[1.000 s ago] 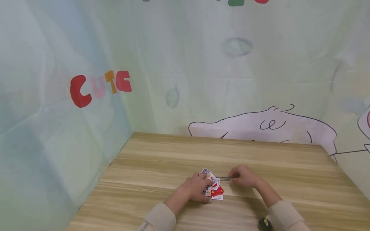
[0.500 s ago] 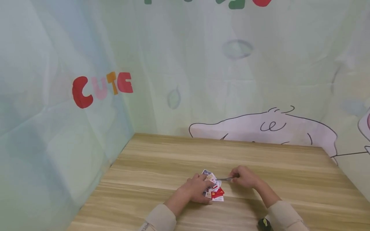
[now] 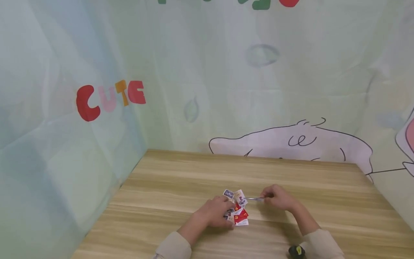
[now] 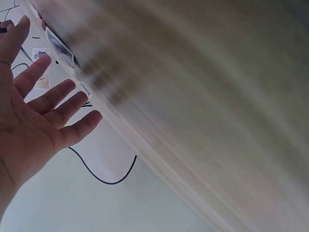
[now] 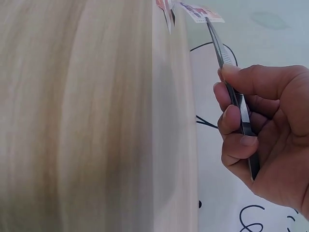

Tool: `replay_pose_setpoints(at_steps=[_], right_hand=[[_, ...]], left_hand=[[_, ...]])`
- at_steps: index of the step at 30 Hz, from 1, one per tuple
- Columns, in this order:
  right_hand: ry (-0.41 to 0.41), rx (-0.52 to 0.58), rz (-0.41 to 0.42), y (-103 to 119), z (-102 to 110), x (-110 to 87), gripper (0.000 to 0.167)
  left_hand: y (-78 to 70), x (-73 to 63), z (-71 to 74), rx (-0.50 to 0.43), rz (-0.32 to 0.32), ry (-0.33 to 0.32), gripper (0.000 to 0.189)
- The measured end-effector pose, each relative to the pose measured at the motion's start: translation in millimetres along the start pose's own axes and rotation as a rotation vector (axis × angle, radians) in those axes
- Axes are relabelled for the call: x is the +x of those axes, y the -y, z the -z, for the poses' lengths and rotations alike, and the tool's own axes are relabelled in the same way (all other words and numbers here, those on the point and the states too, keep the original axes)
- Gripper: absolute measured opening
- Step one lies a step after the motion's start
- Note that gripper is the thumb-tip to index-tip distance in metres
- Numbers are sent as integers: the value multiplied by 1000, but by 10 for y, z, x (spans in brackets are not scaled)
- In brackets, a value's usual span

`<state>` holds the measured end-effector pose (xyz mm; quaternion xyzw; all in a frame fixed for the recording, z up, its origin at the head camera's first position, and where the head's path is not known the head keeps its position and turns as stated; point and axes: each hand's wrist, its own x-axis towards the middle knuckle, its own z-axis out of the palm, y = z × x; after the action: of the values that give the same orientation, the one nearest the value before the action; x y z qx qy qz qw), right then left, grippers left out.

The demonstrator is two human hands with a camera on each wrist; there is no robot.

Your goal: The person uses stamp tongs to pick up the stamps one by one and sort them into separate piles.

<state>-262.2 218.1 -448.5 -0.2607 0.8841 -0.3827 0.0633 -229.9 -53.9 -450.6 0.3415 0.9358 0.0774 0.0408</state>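
Observation:
My right hand (image 3: 277, 197) grips a pair of metal tweezers (image 5: 223, 55) between thumb and curled fingers. At the tweezers' tips is a small white-edged stamp (image 3: 240, 197), lifted off the table in the right wrist view (image 5: 203, 13). Several more stamps (image 3: 240, 218), some red with a yellow emblem, overlap in a loose pile below it. My left hand (image 3: 216, 212) lies over the left side of this pile, fingers spread and relaxed, covering part of it. One blue-toned stamp (image 3: 228, 194) pokes out beyond its fingertips.
A wood-grain table (image 3: 174, 172) carries everything. Near my right sleeve sits a small black object with a yellow-green mark (image 3: 296, 251). Printed fabric walls (image 3: 200, 72) stand behind the table and along its left side.
The tweezers have drawn the stamp up and away from the pile, uncovering a red stamp beneath. My right hand has shifted slightly right; the left hand keeps its place on the pile.

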Motion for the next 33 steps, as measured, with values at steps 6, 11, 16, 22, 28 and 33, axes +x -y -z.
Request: replay_pose_setpoints(at_steps=[6, 11, 16, 22, 28, 33], right_hand=[[-19, 29, -9, -28, -4, -50, 9], [-64, 44, 21, -122, 43, -141, 7], [-94, 16, 6, -201, 98, -189, 8], [-122, 20, -94, -214, 124, -169, 9], [-177, 25, -191, -220, 140, -121, 9], [-207, 31, -208, -262, 159, -82, 8]], left_hand=[[24, 19, -12, -3, -15, -10, 57], [34, 45, -17, -34, 4, -17, 56], [49, 72, 11, -35, 6, -34, 53], [93, 143, 23, -51, 20, -29, 56], [147, 192, 3, -77, 49, 4, 58], [167, 187, 0, -81, 50, 20, 58]])
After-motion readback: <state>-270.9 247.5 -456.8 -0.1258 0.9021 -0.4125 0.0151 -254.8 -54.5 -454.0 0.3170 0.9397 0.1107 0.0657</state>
